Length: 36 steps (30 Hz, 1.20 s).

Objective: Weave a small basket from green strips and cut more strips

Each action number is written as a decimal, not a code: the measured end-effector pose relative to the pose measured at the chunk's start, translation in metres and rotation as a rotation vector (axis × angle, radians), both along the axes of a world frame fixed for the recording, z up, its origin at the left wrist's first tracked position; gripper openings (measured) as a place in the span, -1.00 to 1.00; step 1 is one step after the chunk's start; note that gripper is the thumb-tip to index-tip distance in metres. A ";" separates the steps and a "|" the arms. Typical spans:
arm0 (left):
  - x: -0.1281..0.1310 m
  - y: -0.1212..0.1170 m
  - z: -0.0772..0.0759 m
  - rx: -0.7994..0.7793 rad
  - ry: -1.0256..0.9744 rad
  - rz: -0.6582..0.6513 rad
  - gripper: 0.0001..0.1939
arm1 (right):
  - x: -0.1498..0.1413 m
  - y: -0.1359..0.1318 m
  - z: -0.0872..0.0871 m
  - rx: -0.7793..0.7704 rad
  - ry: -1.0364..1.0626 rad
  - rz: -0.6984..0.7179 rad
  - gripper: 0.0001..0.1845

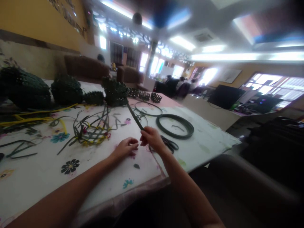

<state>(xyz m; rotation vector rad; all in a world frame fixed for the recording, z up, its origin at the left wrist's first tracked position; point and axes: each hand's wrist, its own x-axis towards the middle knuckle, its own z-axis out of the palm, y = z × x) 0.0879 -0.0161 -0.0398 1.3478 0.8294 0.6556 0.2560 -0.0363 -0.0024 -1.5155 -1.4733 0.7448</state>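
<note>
Handling the dark strip (135, 116) seems the step in hand: the right hand (153, 138) pinches it, its length running toward the table's (104, 185) far edge. The left hand (125, 148) curls nearby, its grip unclear. Drawing further calls for light tension.

Ceiling light strips (225, 57) and far windows (275, 84) blow out, hazy glare around them. Foreground dimmer; lower right near black. Heavy smear toward edges and corners, room background soft. Table (104, 180) centre sharpest, still slightly soft. Wide-angle stretch on both forearms.
</note>
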 end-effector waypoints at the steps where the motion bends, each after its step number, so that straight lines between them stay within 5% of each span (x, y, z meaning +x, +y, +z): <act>1: 0.001 -0.002 -0.001 0.025 -0.026 -0.039 -0.68 | -0.007 -0.004 0.001 0.018 0.097 0.008 -0.77; 7: 0.004 -0.007 0.000 0.092 -0.121 -0.091 -0.67 | -0.029 0.003 -0.007 0.124 0.520 -0.060 -0.76; 11: 0.003 -0.007 -0.001 0.219 -0.088 -0.069 -0.79 | -0.045 0.010 -0.016 0.185 0.545 -0.110 -0.77; 15: -0.001 -0.003 -0.001 0.083 -0.115 -0.057 -0.80 | -0.028 -0.005 -0.012 0.219 0.311 -0.175 -0.82; 22: -0.008 0.014 0.000 -0.177 -0.134 0.130 -0.90 | 0.074 -0.058 -0.030 0.028 -0.337 -0.533 -0.71; 27: -0.008 0.016 0.000 -0.233 -0.176 0.171 -0.89 | 0.091 -0.069 -0.046 -0.147 -0.658 -0.473 -0.58; 36: -0.009 0.029 -0.009 -0.235 -0.249 0.142 -0.82 | 0.104 -0.050 -0.018 -0.396 -0.758 -0.315 -0.69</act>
